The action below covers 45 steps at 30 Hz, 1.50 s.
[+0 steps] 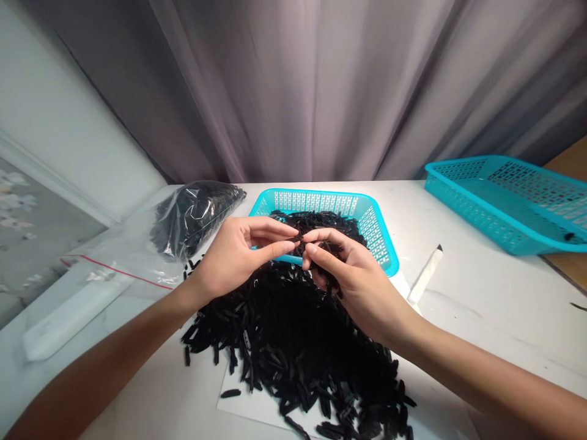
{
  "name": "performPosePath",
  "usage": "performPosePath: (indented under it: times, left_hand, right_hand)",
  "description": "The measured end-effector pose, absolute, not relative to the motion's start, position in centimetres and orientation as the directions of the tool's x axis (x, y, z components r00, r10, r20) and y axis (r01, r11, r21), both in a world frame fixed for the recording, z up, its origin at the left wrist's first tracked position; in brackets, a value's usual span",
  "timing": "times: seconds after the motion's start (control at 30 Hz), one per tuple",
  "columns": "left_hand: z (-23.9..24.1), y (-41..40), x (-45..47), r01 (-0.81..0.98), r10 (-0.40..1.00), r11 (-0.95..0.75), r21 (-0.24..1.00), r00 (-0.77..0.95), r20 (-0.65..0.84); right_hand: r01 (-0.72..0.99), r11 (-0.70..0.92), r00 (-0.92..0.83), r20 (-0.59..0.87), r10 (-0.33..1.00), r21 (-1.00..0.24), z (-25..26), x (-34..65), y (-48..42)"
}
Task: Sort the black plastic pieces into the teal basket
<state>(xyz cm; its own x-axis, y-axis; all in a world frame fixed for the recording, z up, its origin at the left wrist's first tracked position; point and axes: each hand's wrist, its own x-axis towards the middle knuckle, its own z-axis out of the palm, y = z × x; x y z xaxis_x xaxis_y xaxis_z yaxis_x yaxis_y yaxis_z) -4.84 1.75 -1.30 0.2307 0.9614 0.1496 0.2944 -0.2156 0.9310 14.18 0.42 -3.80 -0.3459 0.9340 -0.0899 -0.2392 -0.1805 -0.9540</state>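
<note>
Above the near rim of a blue basket, my left hand (245,252) pinches one end of a small black strip (299,239) between thumb and fingertips. At the strip's other end, the thumb and forefinger of my right hand (351,269) close together. More black strips (331,284) are tucked under that hand's curled fingers. Below both hands spreads a large pile of loose black strips (298,336). The blue basket (389,253) behind them holds many of the same strips, partly hidden by my hands. What the strips are made of, I cannot tell.
A clear zip bag (197,214) of black pieces lies at the left, over a long white object (76,315). Another blue basket (499,235) stands at the right. A white stick with a dark tip (425,275) lies nearby. White sheet (257,403) under the pile; grey curtain (284,91) behind.
</note>
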Motion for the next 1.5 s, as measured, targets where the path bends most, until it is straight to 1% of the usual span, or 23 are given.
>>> performPosePath:
  times: [0.07, 0.13, 0.2, 0.27, 0.3, 0.33, 0.43, 0.53, 0.6, 0.67, 0.77, 0.83, 0.97, 1.2, 1.5]
  left_hand:
    - [-1.5, 1.8, -4.8, 0.318, 0.958, -0.248, 0.915, 0.223, 0.182]
    - [-2.0, 1.9, -4.9, 0.378, 0.943, -0.323, 0.868, 0.205, 0.262]
    - [-2.7, 2.3, -5.0, 0.493, 0.899, -0.434, 0.754, 0.187, 0.395]
    - [-3.4, 2.6, -5.0, 0.616, 0.838, -0.517, 0.595, 0.223, 0.498]
    - [-3.6, 2.7, -5.0, 0.651, 0.819, -0.537, 0.536, 0.252, 0.515]
    - [-3.7, 2.7, -4.9, 0.664, 0.814, -0.546, 0.510, 0.276, 0.511]
    - [-3.1, 2.1, -4.4, 0.611, 0.812, -0.572, 0.547, 0.329, 0.481]
    - [-2.3, 1.3, -4.0, 0.545, 0.764, -0.645, 0.536, 0.475, 0.436]
    - [-2.1, 1.0, -3.9, 0.535, 0.748, -0.659, 0.529, 0.541, 0.386]
    - [-2.2, 0.9, -4.0, 0.542, 0.750, -0.655, 0.526, 0.549, 0.369]
    - [-2.3, 0.8, -4.2, 0.550, 0.738, -0.673, 0.495, 0.546, 0.396]
    - [-2.1, 0.7, -4.2, 0.538, 0.725, -0.688, 0.487, 0.535, 0.434]
    - [-1.2, 0.7, -4.2, 0.528, 0.739, -0.673, 0.518, 0.449, 0.502]
    - [-0.7, 1.1, -4.9, 0.595, 0.854, -0.504, 0.626, 0.239, 0.461]
    - [-0.9, 1.1, -5.0, 0.523, 0.885, -0.462, 0.716, 0.216, 0.413]
  right_hand:
    - [-0.259, -0.190, -0.344, -0.094, 0.934, -0.947, -3.9, 14.2, 0.4]
    - [-0.283, -0.222, -0.347, -0.116, 0.931, -0.933, -3.9, 14.2, 0.4]
    - [-0.313, -0.291, -0.360, -0.171, 0.917, -0.904, -3.9, 14.2, 0.5]
    - [-0.336, -0.366, -0.378, -0.231, 0.896, -0.868, -3.9, 14.2, 0.6]
    - [-0.344, -0.396, -0.386, -0.255, 0.886, -0.851, -3.9, 14.2, 0.6]
    - [-0.351, -0.420, -0.393, -0.276, 0.877, -0.837, -3.9, 14.1, 0.6]
    - [-0.372, -0.485, -0.402, -0.334, 0.853, -0.791, -3.9, 14.1, 0.6]
    - [-0.378, -0.511, -0.403, -0.360, 0.841, -0.772, -3.9, 13.9, 0.5]
    - [-0.368, -0.514, -0.404, -0.364, 0.839, -0.775, -4.1, 13.9, 0.5]
    - [-0.360, -0.518, -0.408, -0.369, 0.835, -0.776, -4.2, 13.8, 0.4]
    - [-0.350, -0.517, -0.422, -0.362, 0.831, -0.781, -4.2, 13.8, 0.3]
    - [-0.333, -0.509, -0.430, -0.352, 0.831, -0.794, -4.1, 13.9, 0.3]
    - [-0.307, -0.498, -0.453, -0.336, 0.826, -0.811, -3.6, 14.2, 0.4]
    - [-0.312, -0.455, -0.478, -0.276, 0.834, -0.834, -3.4, 14.6, 0.7]
    - [-0.294, -0.436, -0.483, -0.261, 0.836, -0.850, -3.4, 14.6, 0.9]
